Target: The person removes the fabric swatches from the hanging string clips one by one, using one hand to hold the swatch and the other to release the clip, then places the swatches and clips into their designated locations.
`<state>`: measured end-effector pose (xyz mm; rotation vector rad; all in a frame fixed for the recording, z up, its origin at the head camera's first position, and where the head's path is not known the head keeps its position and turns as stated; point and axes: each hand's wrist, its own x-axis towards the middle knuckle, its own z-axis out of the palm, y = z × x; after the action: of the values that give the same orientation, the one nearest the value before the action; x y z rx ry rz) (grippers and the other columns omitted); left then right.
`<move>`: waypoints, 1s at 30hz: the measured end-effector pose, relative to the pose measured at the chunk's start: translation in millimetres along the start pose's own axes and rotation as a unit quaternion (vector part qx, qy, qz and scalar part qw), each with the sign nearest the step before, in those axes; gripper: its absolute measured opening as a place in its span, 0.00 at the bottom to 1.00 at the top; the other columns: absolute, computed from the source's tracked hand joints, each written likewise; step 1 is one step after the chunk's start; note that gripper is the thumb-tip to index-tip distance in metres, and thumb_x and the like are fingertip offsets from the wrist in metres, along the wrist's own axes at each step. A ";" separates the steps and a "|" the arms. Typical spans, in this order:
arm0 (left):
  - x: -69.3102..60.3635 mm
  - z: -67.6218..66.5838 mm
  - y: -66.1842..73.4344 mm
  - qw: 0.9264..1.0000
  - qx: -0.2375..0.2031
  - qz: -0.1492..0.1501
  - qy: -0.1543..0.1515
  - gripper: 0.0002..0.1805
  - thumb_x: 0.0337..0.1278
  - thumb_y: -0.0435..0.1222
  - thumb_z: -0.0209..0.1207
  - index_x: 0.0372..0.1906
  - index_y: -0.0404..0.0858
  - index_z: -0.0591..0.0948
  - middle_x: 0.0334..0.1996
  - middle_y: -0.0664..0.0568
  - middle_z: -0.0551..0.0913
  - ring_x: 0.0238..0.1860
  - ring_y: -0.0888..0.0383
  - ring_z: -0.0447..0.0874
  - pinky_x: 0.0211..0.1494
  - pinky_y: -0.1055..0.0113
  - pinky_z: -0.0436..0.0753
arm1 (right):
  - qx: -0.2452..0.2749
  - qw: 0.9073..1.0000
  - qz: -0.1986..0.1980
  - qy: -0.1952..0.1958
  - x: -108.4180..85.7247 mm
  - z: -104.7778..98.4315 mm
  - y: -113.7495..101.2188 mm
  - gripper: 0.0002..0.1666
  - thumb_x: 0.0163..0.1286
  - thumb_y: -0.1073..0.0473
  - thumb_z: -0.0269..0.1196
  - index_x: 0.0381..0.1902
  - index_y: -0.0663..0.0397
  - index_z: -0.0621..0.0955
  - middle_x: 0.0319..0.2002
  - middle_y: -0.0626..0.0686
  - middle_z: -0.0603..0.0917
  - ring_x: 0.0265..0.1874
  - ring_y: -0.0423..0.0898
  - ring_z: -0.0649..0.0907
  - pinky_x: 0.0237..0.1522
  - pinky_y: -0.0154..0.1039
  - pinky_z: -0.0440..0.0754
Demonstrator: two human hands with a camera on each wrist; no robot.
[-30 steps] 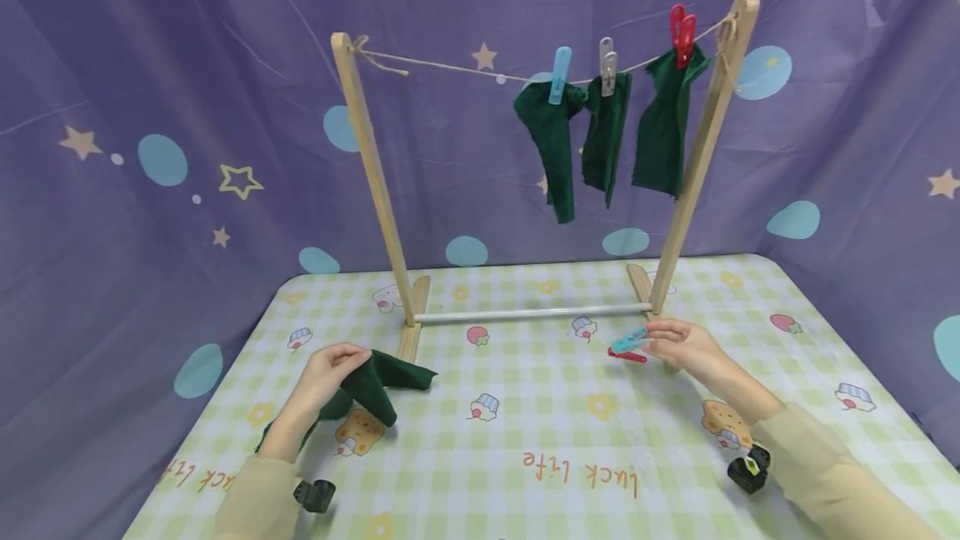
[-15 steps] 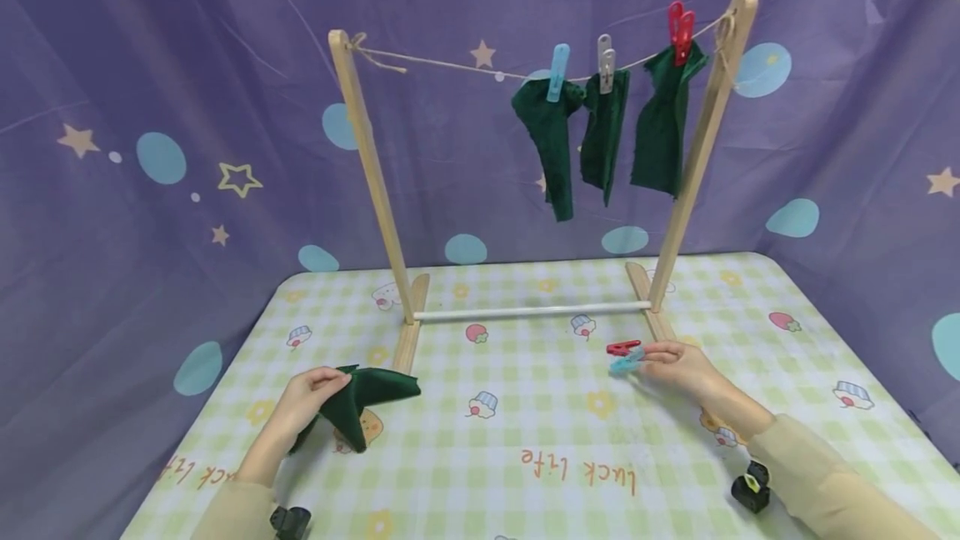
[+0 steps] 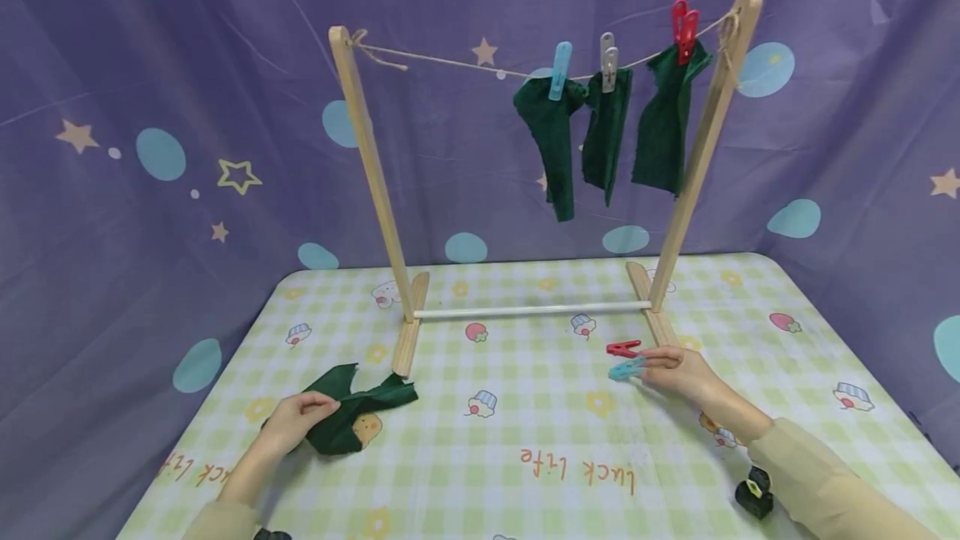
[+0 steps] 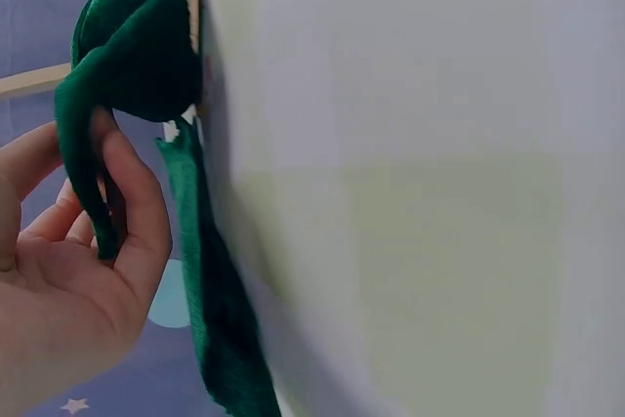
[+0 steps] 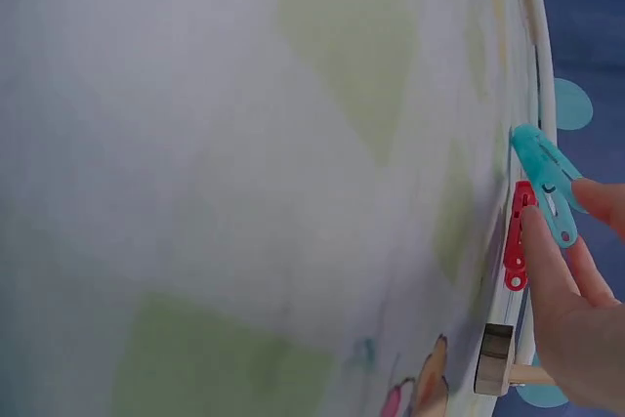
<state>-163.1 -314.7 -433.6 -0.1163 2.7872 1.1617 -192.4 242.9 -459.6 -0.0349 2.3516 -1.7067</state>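
My left hand (image 3: 300,422) pinches a piece of dark green cloth (image 3: 335,437) low over the table's left side. In the left wrist view, the cloth (image 4: 146,56) is held between thumb and fingers of the hand (image 4: 88,280), and another green strip hangs beside it. My right hand (image 3: 686,375) holds a light blue clothespin (image 3: 626,369) by its end, just above the table. Right behind it lies a red clothespin (image 3: 622,348); the right wrist view shows this red pin (image 5: 516,241) next to the blue one (image 5: 547,178) and the hand (image 5: 586,329).
Behind both hands stands a wooden frame (image 3: 372,165) with a white bar (image 3: 525,311) low down. From its string hang three green cloths, held by a blue clip (image 3: 559,72), a grey clip (image 3: 609,69) and a red clip (image 3: 686,37).
My left hand has moved down and left, and the cloth lies more spread out. The blue clothespin has come nearer to me, apart from the red one, which now shows behind it.
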 end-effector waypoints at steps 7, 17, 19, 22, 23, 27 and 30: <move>-4.7 -1.9 -8.8 1.000 0.006 -0.011 -0.017 0.14 0.54 0.38 0.57 0.36 0.29 0.79 0.34 0.44 0.82 0.36 0.54 0.79 0.38 0.64 0.78 | -0.070 0.997 -0.028 0.008 2.0 2.7 5.2 0.25 0.59 0.62 0.61 0.51 0.72 0.71 0.45 0.65 0.78 0.43 0.52 0.80 0.38 0.33 0.79; -6.7 -8.1 -16.4 0.999 0.033 -0.018 -0.011 0.12 0.50 0.35 0.59 0.31 0.27 0.80 0.26 0.48 0.81 0.26 0.60 0.74 0.26 0.70 0.74 | -0.111 0.988 -0.106 -0.005 2.3 6.1 3.9 0.21 0.55 0.72 0.60 0.46 0.80 0.72 0.39 0.69 0.79 0.39 0.58 0.81 0.35 0.35 0.81; -7.9 -9.7 -17.1 0.999 0.034 -0.021 -0.013 0.12 0.50 0.35 0.59 0.30 0.27 0.80 0.26 0.49 0.81 0.25 0.61 0.73 0.24 0.70 0.73 | -0.115 0.987 -0.109 -0.004 3.2 6.8 4.5 0.21 0.55 0.73 0.60 0.46 0.80 0.72 0.39 0.69 0.79 0.39 0.59 0.81 0.35 0.35 0.81; -9.5 -11.3 -18.2 0.999 0.032 -0.023 -0.018 0.12 0.50 0.35 0.59 0.30 0.26 0.80 0.25 0.49 0.81 0.25 0.60 0.73 0.23 0.70 0.73 | -0.121 0.987 -0.108 -0.001 3.7 7.8 4.9 0.20 0.54 0.73 0.60 0.46 0.80 0.72 0.38 0.69 0.80 0.38 0.58 0.81 0.34 0.35 0.81; -10.0 -11.6 -18.8 0.999 0.034 -0.023 -0.018 0.12 0.50 0.35 0.60 0.29 0.27 0.80 0.25 0.49 0.81 0.25 0.61 0.73 0.23 0.70 0.73 | -0.124 0.986 -0.108 0.000 3.7 8.1 4.9 0.20 0.54 0.73 0.60 0.45 0.80 0.73 0.38 0.68 0.80 0.38 0.58 0.81 0.34 0.36 0.81; -10.8 -12.0 -20.4 0.999 0.036 -0.021 -0.020 0.11 0.49 0.35 0.60 0.29 0.27 0.80 0.26 0.48 0.81 0.26 0.61 0.74 0.23 0.70 0.74 | -0.130 0.985 -0.112 0.000 3.1 8.3 3.9 0.20 0.54 0.74 0.59 0.45 0.80 0.73 0.38 0.69 0.80 0.38 0.59 0.81 0.34 0.36 0.81; -11.1 -12.6 -19.8 0.999 0.037 -0.022 -0.022 0.12 0.50 0.36 0.60 0.30 0.28 0.81 0.28 0.47 0.81 0.28 0.61 0.75 0.26 0.70 0.75 | -0.133 0.984 -0.119 -0.004 3.0 7.4 3.6 0.19 0.54 0.74 0.59 0.45 0.81 0.73 0.39 0.70 0.79 0.38 0.59 0.81 0.34 0.36 0.81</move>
<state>-150.9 -337.3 -437.1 -0.1428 2.7699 1.0366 -193.4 236.7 -465.6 -0.3815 2.6408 -1.4664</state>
